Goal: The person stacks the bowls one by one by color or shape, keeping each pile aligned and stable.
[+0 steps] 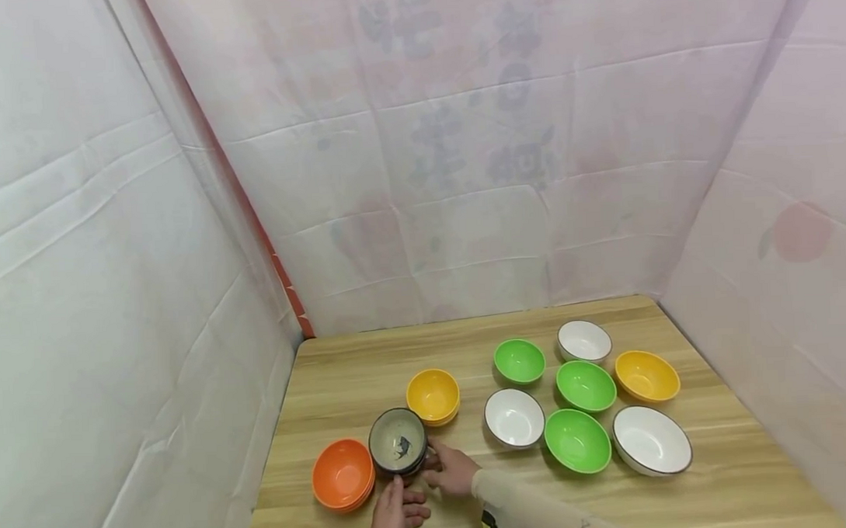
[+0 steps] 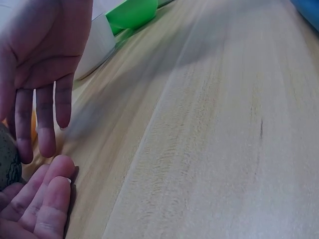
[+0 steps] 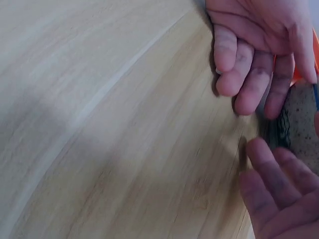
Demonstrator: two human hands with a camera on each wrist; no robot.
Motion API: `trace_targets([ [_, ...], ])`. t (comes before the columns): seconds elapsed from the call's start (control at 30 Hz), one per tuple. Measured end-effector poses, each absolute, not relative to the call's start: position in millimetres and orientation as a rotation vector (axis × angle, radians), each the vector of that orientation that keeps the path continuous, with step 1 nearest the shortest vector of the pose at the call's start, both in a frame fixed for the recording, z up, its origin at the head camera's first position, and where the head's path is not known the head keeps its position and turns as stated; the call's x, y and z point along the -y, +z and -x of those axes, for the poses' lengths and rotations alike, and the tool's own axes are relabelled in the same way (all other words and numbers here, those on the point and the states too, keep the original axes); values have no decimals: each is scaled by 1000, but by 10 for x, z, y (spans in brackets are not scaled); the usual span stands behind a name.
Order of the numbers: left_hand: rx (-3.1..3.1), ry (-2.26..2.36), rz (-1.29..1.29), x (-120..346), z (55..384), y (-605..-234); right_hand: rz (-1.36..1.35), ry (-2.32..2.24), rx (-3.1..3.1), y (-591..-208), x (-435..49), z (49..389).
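A stack of grey bowls [image 1: 394, 436] with dark rims and a dark fish figure inside stands at the front left of the table. My left hand [image 1: 397, 513] is at its near side, thumb tip right at the rim and fingers loosely extended. On the stack's right side is my right hand [image 1: 453, 471], fingertips close against the lower wall. In the right wrist view, the fingers of both hands lie relaxed beside the speckled bowl wall [image 3: 303, 127]. Left of the stack sit nested orange bowls [image 1: 346, 475]; behind it, nested yellow bowls [image 1: 433, 394].
To the right, single bowls stand close together: green [image 1: 578, 441], white with dark rims [image 1: 514, 418], and one yellow [image 1: 647, 376]. The wooden table [image 1: 356, 352] meets fabric walls [image 1: 465, 255] at the back and sides. A blue object [image 2: 310, 11] shows at the left wrist view's corner.
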State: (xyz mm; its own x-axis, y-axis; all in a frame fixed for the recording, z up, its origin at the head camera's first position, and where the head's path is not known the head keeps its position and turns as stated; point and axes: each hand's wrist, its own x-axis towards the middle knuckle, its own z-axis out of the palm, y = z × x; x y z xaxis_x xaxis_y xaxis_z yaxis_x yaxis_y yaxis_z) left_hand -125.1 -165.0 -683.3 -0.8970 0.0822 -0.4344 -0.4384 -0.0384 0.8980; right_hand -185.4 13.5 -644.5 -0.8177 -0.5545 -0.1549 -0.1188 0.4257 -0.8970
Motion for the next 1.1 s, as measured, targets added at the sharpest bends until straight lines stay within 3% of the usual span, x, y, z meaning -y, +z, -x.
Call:
trace_targets([
  [0.3,-2079,1868,364,1511,1204,-6807,511,-1334,-2404,-6248,-379,1871],
  [0.5,-2357,1690,118,1235,1197,-6702,427,-1253,-2704,-5990,-796,2051],
  [0.7,-2560,1550,-63,930,1289,-6676,128,-1018,-2977,-5884,-1362,2350],
  [0.9,-2801,1434,-177,641,1465,-6774,-15,-841,-2933,-5928,-1857,2469],
  [1.1,-2965,1343,-154,516,1603,-6923,-22,-796,-2892,-6098,-1999,2518],
])
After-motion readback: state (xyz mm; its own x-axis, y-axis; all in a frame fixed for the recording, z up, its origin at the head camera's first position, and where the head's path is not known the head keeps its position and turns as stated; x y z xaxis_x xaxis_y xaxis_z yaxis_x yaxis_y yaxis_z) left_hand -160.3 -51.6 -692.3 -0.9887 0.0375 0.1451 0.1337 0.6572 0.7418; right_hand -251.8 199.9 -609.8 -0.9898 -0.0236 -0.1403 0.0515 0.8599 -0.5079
